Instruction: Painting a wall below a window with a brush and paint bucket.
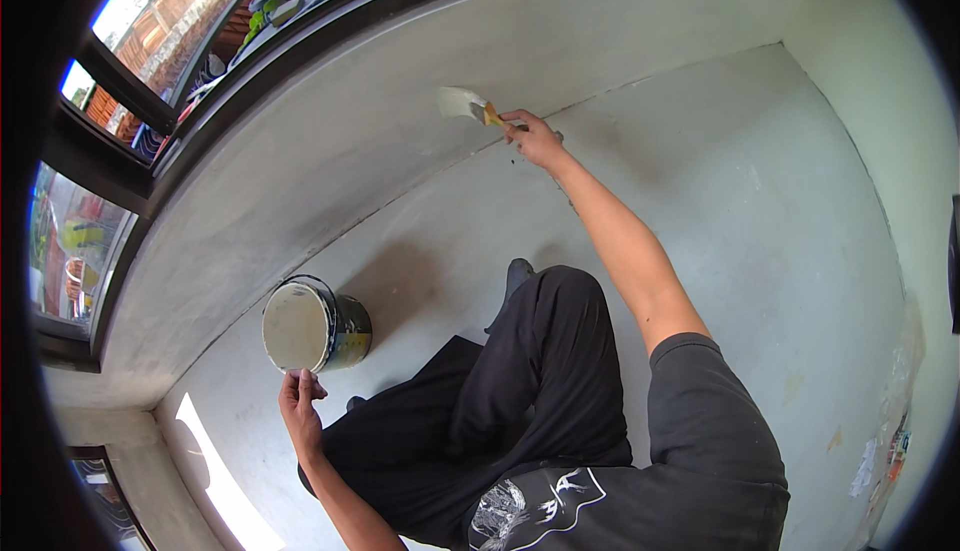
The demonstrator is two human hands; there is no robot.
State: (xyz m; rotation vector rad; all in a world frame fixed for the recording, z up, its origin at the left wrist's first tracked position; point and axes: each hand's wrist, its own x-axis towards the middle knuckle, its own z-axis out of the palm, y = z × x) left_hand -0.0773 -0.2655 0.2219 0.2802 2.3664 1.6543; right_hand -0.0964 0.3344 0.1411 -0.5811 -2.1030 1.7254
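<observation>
My right hand [535,139] is closed round the wooden handle of a paintbrush [490,114], arm stretched forward. The brush head lies against the low grey wall [370,116], over a fresh patch of whitish paint [458,102]. At the left, my left hand [302,397] has its fingers pinched at the near rim of a paint bucket [352,333]. Pale paint [297,327] shows inside the bucket, and its dark wire handle is folded against the rim.
Dark-framed windows [150,176] run above the low wall, with potted plants [275,11] outside. My crossed legs [540,371] rest on the grey floor [720,221]. A pale green wall [870,81] rises at the right, with small litter [895,451] along its foot.
</observation>
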